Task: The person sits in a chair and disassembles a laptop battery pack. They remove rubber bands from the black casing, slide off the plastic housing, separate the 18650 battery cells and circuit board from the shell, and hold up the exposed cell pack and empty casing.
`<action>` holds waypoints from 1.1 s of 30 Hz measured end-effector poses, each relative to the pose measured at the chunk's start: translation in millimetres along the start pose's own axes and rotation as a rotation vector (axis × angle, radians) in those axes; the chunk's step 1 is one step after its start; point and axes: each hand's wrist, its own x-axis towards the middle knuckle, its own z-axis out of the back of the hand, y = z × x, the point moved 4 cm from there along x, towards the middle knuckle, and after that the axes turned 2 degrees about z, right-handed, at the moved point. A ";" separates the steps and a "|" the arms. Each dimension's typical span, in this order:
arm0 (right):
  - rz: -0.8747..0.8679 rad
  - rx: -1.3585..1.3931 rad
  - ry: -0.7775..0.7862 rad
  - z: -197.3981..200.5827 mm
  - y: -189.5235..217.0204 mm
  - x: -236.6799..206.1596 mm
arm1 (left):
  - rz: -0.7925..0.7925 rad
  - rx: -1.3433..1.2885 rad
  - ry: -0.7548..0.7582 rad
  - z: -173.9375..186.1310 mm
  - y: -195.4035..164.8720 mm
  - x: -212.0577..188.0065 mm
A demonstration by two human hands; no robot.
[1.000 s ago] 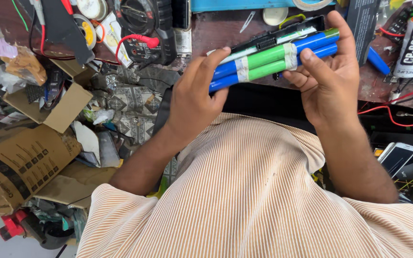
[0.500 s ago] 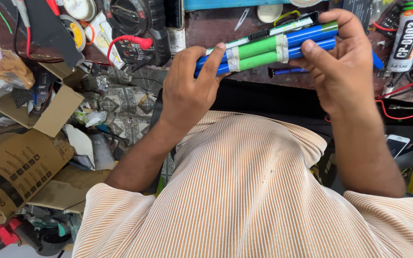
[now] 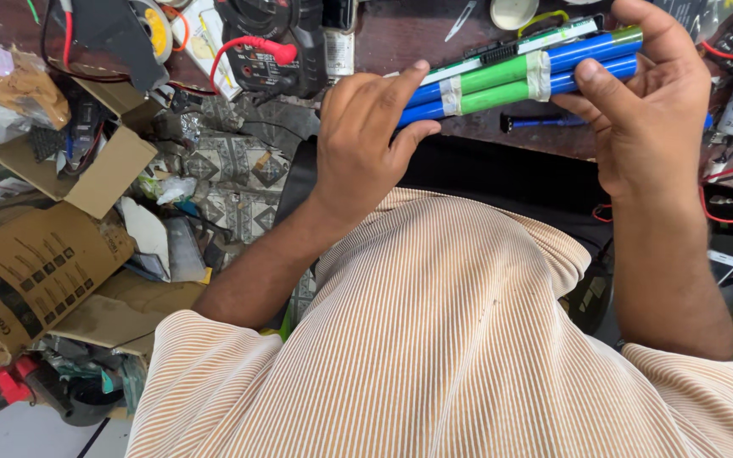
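Cluttered workbench (image 3: 434, 34): two hands (image 3: 366, 144) grip one battery pack (image 3: 511, 76).

Bright even light, soft shadows, sharp, mild edge distortion

Your dark wooden workbench (image 3: 434, 34) is crowded and evenly lit. Left of it, you have patterned floor tiles (image 3: 239, 161) littered with scraps. Further left of the workbench, open cardboard boxes (image 3: 44, 254) lie piled. Below those boxes, the floor (image 3: 10, 432) shows pale grey.
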 end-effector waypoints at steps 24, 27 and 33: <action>0.035 -0.233 0.028 -7.4 -4.4 2.6 | 0.226 -0.126 -0.016 1.4 22.5 -27.1; 0.067 -0.258 0.051 -8.1 -2.3 3.4 | 0.219 -0.106 -0.013 2.1 20.7 -25.8; -0.001 -0.365 0.065 -3.0 5.5 7.8 | 0.077 -0.007 -0.054 0.0 19.8 -22.6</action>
